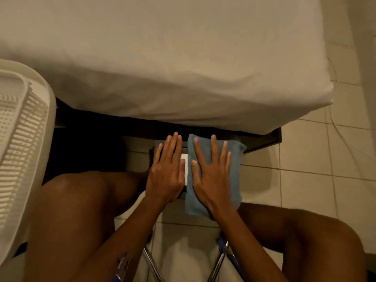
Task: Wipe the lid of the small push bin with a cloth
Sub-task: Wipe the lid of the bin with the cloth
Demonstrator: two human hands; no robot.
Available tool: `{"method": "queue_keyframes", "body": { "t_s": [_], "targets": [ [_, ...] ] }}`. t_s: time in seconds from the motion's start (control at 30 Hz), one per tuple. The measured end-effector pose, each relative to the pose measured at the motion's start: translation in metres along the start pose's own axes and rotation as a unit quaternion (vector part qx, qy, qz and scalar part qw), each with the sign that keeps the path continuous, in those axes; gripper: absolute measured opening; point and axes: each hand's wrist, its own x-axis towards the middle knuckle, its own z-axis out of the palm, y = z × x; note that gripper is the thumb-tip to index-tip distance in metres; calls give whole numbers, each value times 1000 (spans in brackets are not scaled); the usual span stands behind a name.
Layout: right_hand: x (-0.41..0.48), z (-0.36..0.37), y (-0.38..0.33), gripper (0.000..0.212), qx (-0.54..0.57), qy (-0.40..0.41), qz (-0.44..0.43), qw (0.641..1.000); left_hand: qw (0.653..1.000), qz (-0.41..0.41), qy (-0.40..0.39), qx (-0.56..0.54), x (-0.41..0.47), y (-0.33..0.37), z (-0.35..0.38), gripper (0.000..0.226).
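Left hand (165,171) lies flat, fingers together, steadying the bin lid (184,169) at centre. At its 3 o'clock, right hand (211,176), fingers splayed, presses the cloth (234,159); soft, probably slides easily under a flat palm.

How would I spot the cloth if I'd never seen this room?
Find the big white bed, then look down at the floor just before its dark frame. There the right hand presses flat on a folded blue cloth, the only blue thing between the person's knees.
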Motion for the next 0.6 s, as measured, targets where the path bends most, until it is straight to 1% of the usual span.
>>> {"method": "queue_keyframes", "body": {
  "t_s": [0.07,0.13,0.23,0.3,0.37,0.4,0.47,0.53,0.6],
  "targets": [
    [-25,1,-1,61,-12,-17,-15,1000,1000,-6,-3,-5,-2,-1,1,60],
    [-7,2,0,60,17,-16,-16,1000,1000,-14,-7,-5,0,-2,-1,61],
    [26,-2,-6,56,24,-3,11,1000,1000,-10,2,2,2,0,-1,61],
    [3,1,-8,56,11,-6,17,1000,1000,-6,2,1,1,0,-3,60],
    [-28,2,-12,57,-14,-18,3,1000,1000,-8,4,1,-1,-1,-1,59],
    [-29,3,-10,58,-5,-24,-3,1000,1000,-12,4,-1,0,-2,-1,59],
    [-5,1,-7,58,24,-21,-23,999,1000,-10,6,-2,1,-2,-1,59],
    [16,-4,-11,57,25,-14,-24,999,1000,-8,15,-3,2,-1,-1,58],
    [1,-1,-12,57,23,-9,-8,1000,1000,-7,9,-2,3,0,-2,58]
  ]
}}
